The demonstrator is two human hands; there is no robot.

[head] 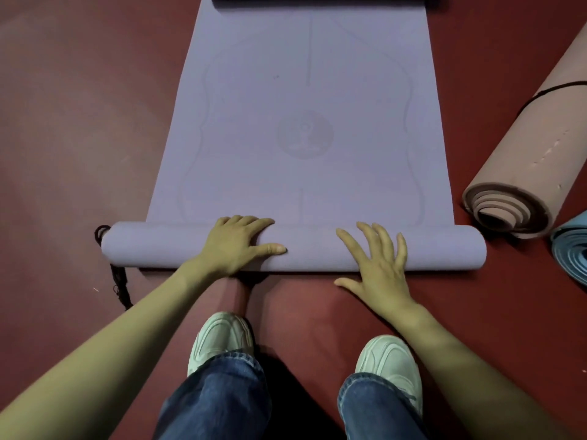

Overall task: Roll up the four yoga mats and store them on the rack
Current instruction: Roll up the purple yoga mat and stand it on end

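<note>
A purple yoga mat [305,100] lies flat on the red floor, stretching away from me. Its near end is rolled into a tube [317,247] lying crosswise. My left hand [239,244] lies over the tube left of centre, fingers curved across its top and thumb pointing right. My right hand [379,258] rests on the tube right of centre with fingers spread and straight. A black strap [119,281] hangs from the tube's left end. The mat's far end curls up at the top edge [317,1].
A rolled pink mat [533,166] with a black strap around it lies at the right, its open end facing me. A rolled blue mat [571,249] shows at the right edge. My white shoes [219,338] and jeans stand just behind the tube.
</note>
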